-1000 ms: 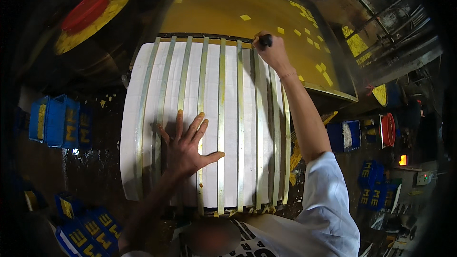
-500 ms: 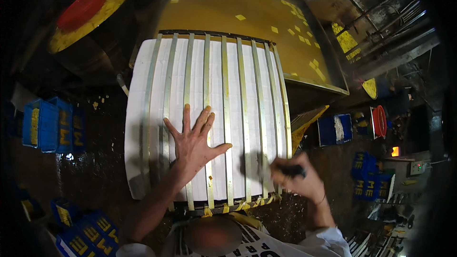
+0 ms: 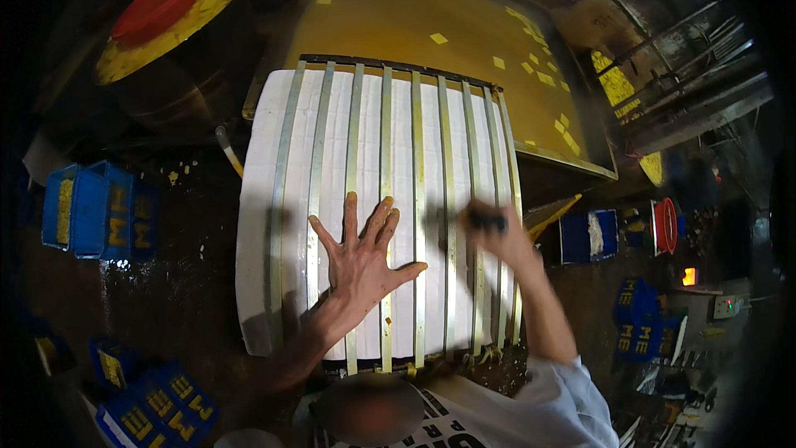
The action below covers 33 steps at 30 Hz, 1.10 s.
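A large white slab (image 3: 264, 149) lies before me, with faint lines across its surface. A rack of long metal slats (image 3: 418, 141) rests on top, running from near edge to far. My left hand (image 3: 359, 270) is pressed flat on slats and slab left of the middle, fingers spread. In my right hand (image 3: 507, 241) is a dark-handled tool (image 3: 487, 221), its fingers wrapped round the handle. That hand is over the right-hand slats, about halfway along. Motion smears the tool, and its working end cannot be made out.
Beyond the slab sits a wide vat (image 3: 406, 8) of brownish-yellow liquid with yellow squares floating. At far left is a dark drum of yellow pieces under a red basin (image 3: 157, 7). Blue crates (image 3: 79, 211) stand at left, with more at lower left and right.
My right hand has moved away from me along the right-hand slats with the tool. The left hand stays pressed on the same slats. The whole view has shifted slightly.
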Each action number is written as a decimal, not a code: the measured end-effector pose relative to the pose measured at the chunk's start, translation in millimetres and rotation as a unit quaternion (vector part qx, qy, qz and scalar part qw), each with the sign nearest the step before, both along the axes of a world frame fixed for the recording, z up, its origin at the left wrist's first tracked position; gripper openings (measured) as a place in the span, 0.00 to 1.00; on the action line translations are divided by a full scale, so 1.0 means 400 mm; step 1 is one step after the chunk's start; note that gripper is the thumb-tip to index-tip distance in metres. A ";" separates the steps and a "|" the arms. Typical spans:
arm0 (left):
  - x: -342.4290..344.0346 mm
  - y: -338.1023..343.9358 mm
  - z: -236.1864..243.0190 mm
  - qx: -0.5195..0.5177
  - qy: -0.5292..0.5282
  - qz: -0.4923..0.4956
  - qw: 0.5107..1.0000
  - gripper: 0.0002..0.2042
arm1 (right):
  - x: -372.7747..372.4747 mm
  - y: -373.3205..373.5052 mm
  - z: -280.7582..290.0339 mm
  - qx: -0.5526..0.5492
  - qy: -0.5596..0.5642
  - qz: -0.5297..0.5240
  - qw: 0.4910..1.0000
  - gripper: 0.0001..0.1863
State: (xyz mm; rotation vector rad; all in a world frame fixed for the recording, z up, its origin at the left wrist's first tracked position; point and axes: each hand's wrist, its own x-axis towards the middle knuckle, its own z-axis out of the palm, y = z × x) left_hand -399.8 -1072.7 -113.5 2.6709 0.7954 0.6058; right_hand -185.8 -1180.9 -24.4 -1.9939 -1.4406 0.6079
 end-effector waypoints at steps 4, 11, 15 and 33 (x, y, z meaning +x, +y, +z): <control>0.029 -0.012 0.002 -0.016 -0.009 -0.022 1.000 0.46 | -0.250 -0.281 0.075 -0.206 0.048 0.049 0.976 0.09; -0.002 0.002 0.016 -0.016 0.017 -0.010 1.000 0.47 | 0.014 0.282 0.139 0.212 -0.170 -0.022 0.962 0.09; 0.034 -0.025 0.031 -0.032 0.000 -0.044 0.999 0.46 | 0.261 0.508 0.032 0.187 -0.254 -0.079 0.946 0.09; -0.154 0.247 0.114 -0.065 0.014 0.078 0.995 0.26 | -0.110 0.301 0.134 0.182 -0.077 -0.026 0.980 0.07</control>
